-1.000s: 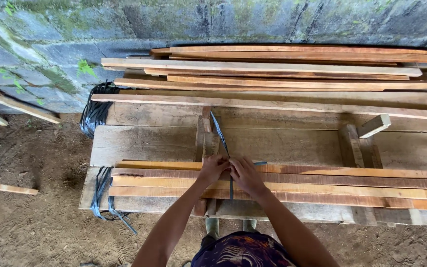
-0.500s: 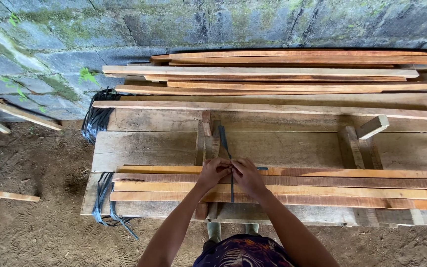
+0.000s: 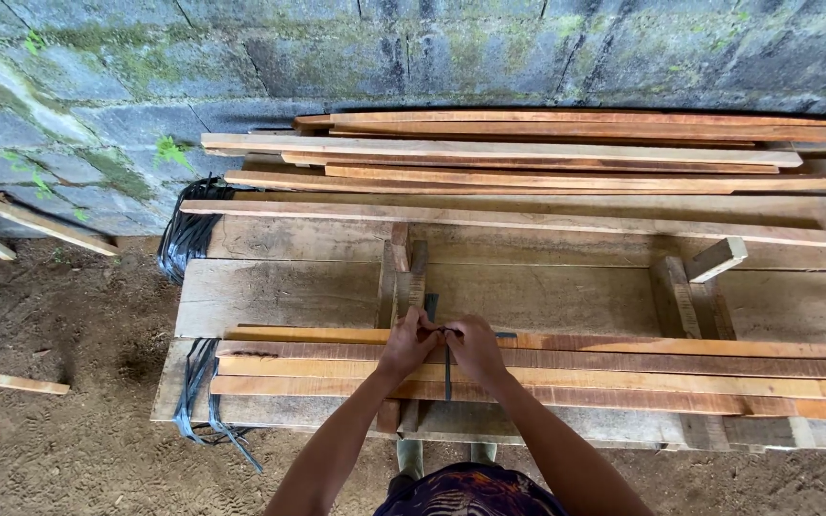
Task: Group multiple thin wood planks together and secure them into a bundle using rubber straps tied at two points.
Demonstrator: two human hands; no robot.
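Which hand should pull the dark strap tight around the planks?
Probably the right hand: the dark strap runs down over the planks right beside it. The left hand sits at the knot, placed to hold it.

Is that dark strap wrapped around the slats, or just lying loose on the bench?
Wrapped, it seems: the strap crosses the slats and both hands, left and right, hold its ends on top. Its underside is hidden.

Outdoor woodworking spot. Rough plank bench (image 3: 289, 296) on dirt floor (image 3: 59, 449); mossy block wall (image 3: 97, 105) behind; sawn slats (image 3: 547, 153) stacked; dark strapping (image 3: 188, 234) bundled.
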